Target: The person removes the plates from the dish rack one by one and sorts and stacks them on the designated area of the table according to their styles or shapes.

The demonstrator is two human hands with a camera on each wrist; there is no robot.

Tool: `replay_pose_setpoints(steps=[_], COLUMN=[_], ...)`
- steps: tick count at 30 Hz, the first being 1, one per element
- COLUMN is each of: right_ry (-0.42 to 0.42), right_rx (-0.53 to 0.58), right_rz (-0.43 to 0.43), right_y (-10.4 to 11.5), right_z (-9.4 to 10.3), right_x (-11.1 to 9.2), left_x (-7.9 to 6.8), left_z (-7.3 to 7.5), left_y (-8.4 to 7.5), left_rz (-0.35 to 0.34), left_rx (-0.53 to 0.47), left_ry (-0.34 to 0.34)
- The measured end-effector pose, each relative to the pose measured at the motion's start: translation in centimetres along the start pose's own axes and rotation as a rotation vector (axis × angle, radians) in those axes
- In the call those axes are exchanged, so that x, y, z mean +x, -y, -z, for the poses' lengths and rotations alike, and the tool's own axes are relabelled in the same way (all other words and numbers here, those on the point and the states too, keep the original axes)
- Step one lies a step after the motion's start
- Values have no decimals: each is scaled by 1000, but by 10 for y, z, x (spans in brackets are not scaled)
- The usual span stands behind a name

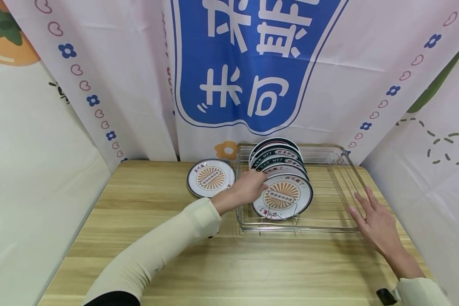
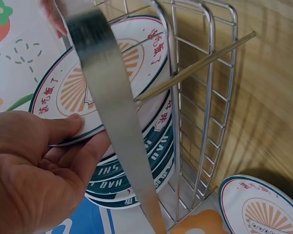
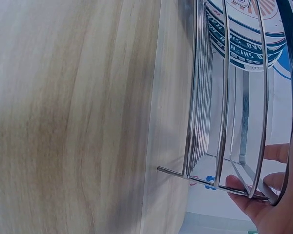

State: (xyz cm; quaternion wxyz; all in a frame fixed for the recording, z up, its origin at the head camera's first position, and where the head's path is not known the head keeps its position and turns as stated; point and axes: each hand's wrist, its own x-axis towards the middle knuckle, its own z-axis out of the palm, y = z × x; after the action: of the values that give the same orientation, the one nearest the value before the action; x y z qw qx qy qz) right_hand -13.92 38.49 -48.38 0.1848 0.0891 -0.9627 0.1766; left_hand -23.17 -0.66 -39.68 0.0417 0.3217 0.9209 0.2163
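Observation:
My left hand pinches the left edge of the front white plate, which has an orange sunburst, red characters and a dark rim. In the left wrist view the thumb lies on its face and the fingers go behind it. This plate leans in a metal wire dish rack, ahead of a row of several upright plates, some with dark green bands. At the rack's right end, my right hand grips the rim; the right wrist view shows fingers and thumb around its corner.
Left of the rack, a matching sunburst plate lies flat on the wooden table. A printed cloth with a blue sign hangs right behind the rack. Pale walls flank the table on both sides.

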Motion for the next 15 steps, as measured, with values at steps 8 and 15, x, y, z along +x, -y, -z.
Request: replay_pose_setpoints(steps=[8, 15], right_ry=[9, 12], right_rx=[-4, -7], right_rz=[1, -2], right_y=[1, 1], right_z=[1, 2], right_x=[0, -1], left_x=[-7, -13], left_z=[-3, -1], left_y=[1, 4], left_rz=[-32, -48], left_rx=[16, -18], left_ry=[-46, -93])
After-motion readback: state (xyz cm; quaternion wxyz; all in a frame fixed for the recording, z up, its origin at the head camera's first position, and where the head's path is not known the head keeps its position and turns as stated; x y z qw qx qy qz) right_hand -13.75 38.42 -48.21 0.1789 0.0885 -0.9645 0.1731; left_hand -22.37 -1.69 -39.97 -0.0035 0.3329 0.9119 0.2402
